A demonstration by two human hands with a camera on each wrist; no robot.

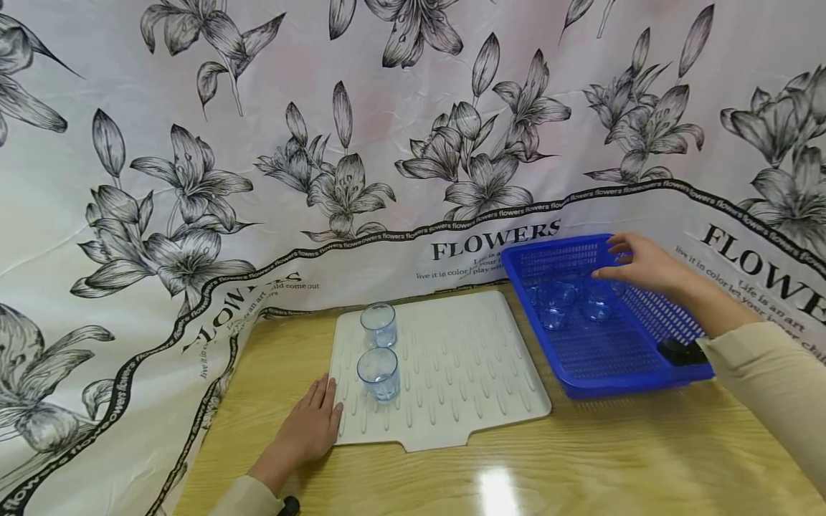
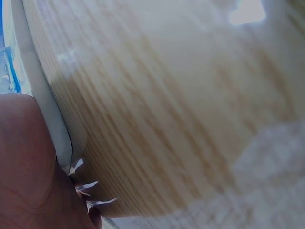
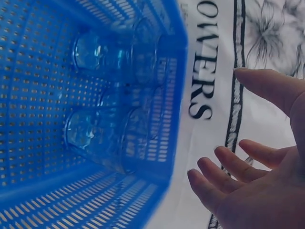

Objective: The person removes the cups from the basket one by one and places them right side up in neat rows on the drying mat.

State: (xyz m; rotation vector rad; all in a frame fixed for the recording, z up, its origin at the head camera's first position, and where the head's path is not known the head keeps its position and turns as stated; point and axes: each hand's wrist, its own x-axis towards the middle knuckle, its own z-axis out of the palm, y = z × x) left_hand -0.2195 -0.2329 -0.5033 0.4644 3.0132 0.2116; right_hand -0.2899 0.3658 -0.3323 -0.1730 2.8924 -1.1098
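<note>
Two clear bluish glasses, a rear glass (image 1: 379,331) and a front glass (image 1: 381,380), stand upright on the left part of a white ridged draining board (image 1: 464,358). My left hand (image 1: 303,426) rests against the board's left edge, its fingers fairly straight. Over the back right of a blue plastic basket (image 1: 568,376), my right hand (image 1: 652,266) hovers with thumb and fingers spread apart, holding nothing. Several more glasses stand inside that basket, among them one glass (image 3: 88,129) in the right wrist view. They overlap, so parts of some are hidden.
The wooden table (image 1: 581,459) lies under the board and basket. A white curtain (image 1: 361,265) with black flower prints hangs close behind them and down the left side. A small black object (image 1: 680,352) is at the basket's right rim, by the right sleeve.
</note>
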